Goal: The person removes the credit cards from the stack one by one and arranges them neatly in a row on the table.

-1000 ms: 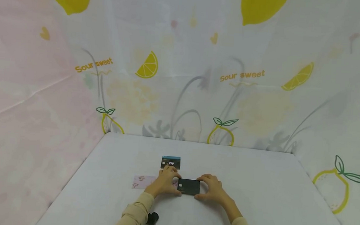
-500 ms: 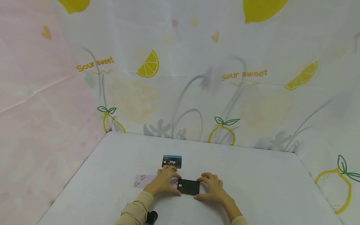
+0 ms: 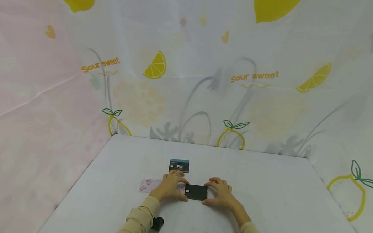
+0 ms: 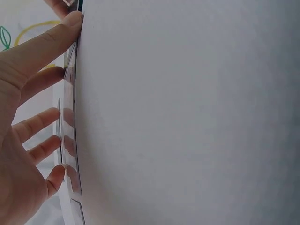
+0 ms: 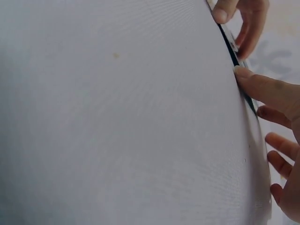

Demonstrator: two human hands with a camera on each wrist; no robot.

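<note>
lower centre: likely positioning black vip card (image 3: 196, 192) | left hand (image 3: 170, 187), right hand (image 3: 221, 194) pinch its ends, tightness unclear | next: move ends evenly

The left arm (image 3: 141, 214) and right arm (image 3: 243, 219) reach forward and lean in. The left grip (image 3: 170, 187) and right grip (image 3: 221, 195) face each other, thumbs and pointing fingers bent in a pinch.

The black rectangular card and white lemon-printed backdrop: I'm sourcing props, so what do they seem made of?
Black rectangular card: probably plastic, matte; chip-like square, no glare. White lemon-printed backdrop: probably fabric, matte; soft creases show, though coated sheeting is possible.
</note>
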